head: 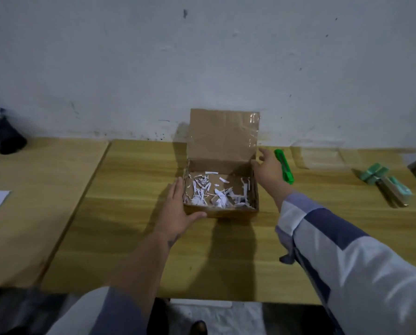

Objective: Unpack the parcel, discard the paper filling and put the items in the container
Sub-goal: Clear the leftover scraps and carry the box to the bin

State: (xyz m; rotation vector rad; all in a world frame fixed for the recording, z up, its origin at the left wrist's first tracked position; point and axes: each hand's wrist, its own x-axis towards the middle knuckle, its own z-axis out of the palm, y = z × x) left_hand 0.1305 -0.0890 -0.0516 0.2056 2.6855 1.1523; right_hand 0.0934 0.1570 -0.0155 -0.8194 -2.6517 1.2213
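While the left hand point(178, 209) lies flat and open against the left wall of the box point(220, 211), thumb along its front edge, the right hand point(268, 169) hovers by the right wall with fingers loosely spread, holding nothing. Brown cardboard, the box sits mid-counter point(134, 226), its lid point(222, 135) upright with clear tape along one edge. White paper shreds point(216, 192) cover its floor. Just beside the right hand lies a green cutter point(284, 166).
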